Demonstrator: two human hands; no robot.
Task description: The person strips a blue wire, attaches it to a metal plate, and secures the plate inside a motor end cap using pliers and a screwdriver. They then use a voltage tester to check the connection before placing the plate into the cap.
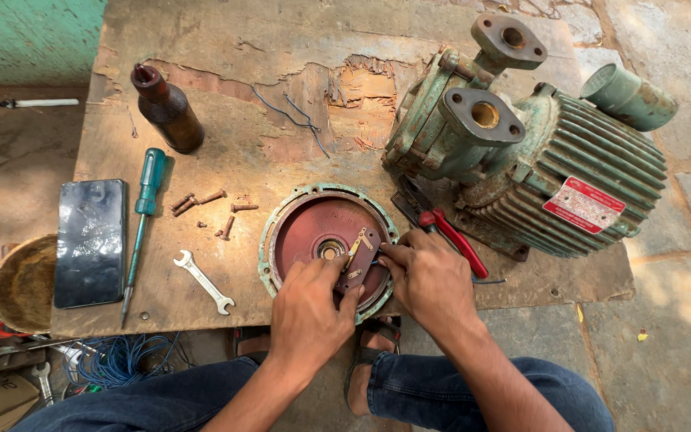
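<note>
Hands are both down on the round end cover (305, 220), which lies flat on the worn board (225, 48) right at its near edge, red inside with a green rim. Left hand (307, 308) rests curled over the cover's near side, fingertips touching the little brass switch plate (357, 250) next to the centre bearing hole. Right hand (429, 280) is pinching something small at the plate's right edge, thumb and forefinger pressed together; can't tell what exactly, maybe a wire end. Red pliers (453, 236) lie just behind that hand, up against the green pump motor (537, 152). Left of the cover: a few rusty bolts (216, 210), a small spanner (203, 281), a green screwdriver (144, 220), a phone (90, 242) and a brown bottle (166, 110) further back.
</note>
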